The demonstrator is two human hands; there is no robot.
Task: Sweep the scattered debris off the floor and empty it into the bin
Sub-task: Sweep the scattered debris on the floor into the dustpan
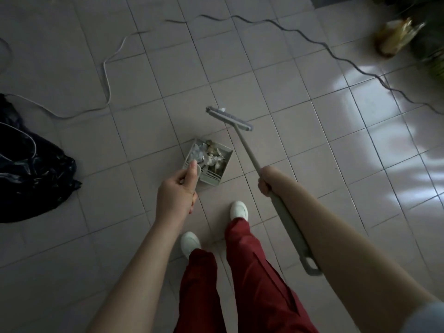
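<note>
A crumpled black plastic bag (33, 169) lies against the left edge of the floor (300, 92), which is laid in pale square tiles with dark grout lines. A thin white cable (105, 75) loops across the tiles from the bag towards the far edge.

Left of centre, the left grip (176, 191), a bare hand, is curled round the handle of a grey dustpan (227, 151) with its thumb laid along the top. The debris (211, 156), crumpled scraps of paper and foil, is heaped inside the pan; whether the pan touches the tiles cannot be told.

Just right of the pan, the broom (247, 147) slants down to the floor, with its flat head beyond the pan's far corner. The right grip (265, 186) is wrapped tight round the shaft, whose upper end runs under the forearm.

Below are red trousers (252, 272) and two white shoes (239, 210).

A dark wavy cable (312, 39) crosses towards the right edge, where the tiles shine with reflected light. A blurred yellowish bag (396, 38) sits in the far right corner.
</note>
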